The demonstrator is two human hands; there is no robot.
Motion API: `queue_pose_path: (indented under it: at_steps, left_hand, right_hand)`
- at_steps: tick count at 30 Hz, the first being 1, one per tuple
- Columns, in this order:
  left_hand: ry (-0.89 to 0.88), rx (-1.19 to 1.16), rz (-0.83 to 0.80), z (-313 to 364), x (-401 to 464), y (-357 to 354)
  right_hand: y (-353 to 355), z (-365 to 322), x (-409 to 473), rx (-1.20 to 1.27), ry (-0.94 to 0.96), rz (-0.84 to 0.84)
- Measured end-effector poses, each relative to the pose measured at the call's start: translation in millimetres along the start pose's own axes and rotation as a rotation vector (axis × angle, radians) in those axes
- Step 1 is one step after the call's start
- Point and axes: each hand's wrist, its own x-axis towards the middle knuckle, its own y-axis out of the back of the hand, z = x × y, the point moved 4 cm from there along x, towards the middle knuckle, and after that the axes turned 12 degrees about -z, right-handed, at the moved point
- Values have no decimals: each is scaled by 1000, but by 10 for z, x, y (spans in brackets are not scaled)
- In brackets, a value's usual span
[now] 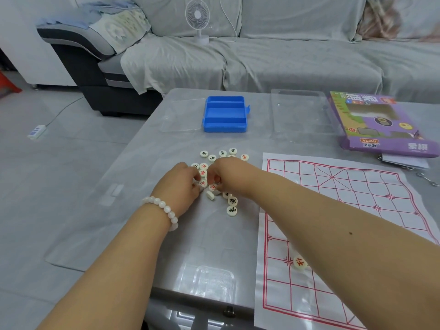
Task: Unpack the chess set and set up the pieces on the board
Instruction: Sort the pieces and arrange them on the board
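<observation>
A pile of round cream chess pieces (pixel 221 163) with red and black characters lies on the grey table, left of the white sheet board (pixel 357 210) with red lines. Both hands reach into the pile. My left hand (pixel 181 184), with a white bead bracelet at the wrist, has curled fingers on pieces at the pile's left side. My right hand (pixel 223 172) curls its fingers over pieces in the middle, and what it pinches is hidden. One red-marked piece (pixel 299 262) sits on the board near its front left.
An empty blue case (pixel 225 114) with its clear lid (pixel 181 115) open stands at the table's back. A clear tray (pixel 300 113) and the purple game box (pixel 381 125) lie at the back right. Keys (pixel 426 178) rest by the board. A sofa with a fan stands behind.
</observation>
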Motion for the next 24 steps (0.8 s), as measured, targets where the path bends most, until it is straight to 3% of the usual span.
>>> queue_pose_path:
  at_steps: [16,21,24]
  left_hand:
    - [13,140,-63,19,87,-67]
    - [58,45,-36,3,13,73]
    - [-23,-45,30,302,-157,231]
  right_hand:
    - [79,29,-26,-63,-12,-8]
    - [273,160,-358,4,-29,83]
    - [301,367,-836,77,-79,106]
